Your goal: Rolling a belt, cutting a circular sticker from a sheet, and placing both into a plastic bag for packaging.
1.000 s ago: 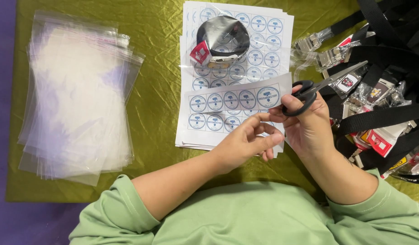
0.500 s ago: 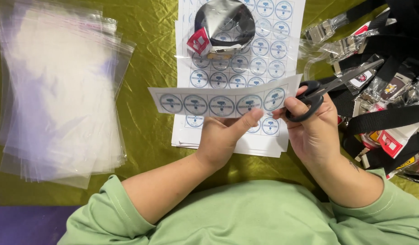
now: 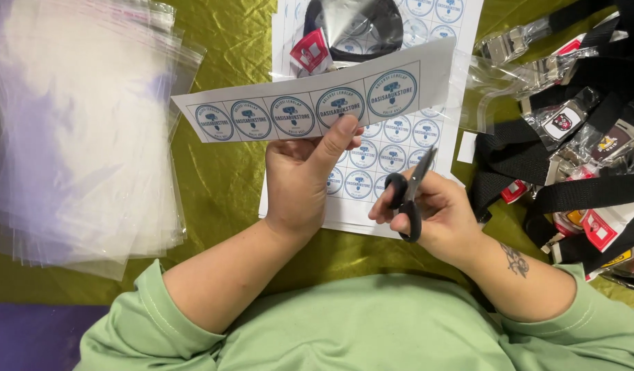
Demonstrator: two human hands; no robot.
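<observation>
white sticker strip (image 3: 310, 110) held tilted; black scissors (image 3: 407, 199) gripped, blades up

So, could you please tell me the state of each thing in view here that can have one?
Sticker strip: cut loose, held up by the left hand, thumb on its lower edge.
Scissors: blades closed, in the right hand, off the paper.
Sticker sheet: flat on the cloth.
Plastic bags: stacked, empty.
Lanyards: piled, some bagged.

sticker sheet (image 3: 399, 148) - partly under hand, strip | belts (image 3: 592, 192) - cut off right | bags (image 3: 69, 124) - cut off left
</observation>
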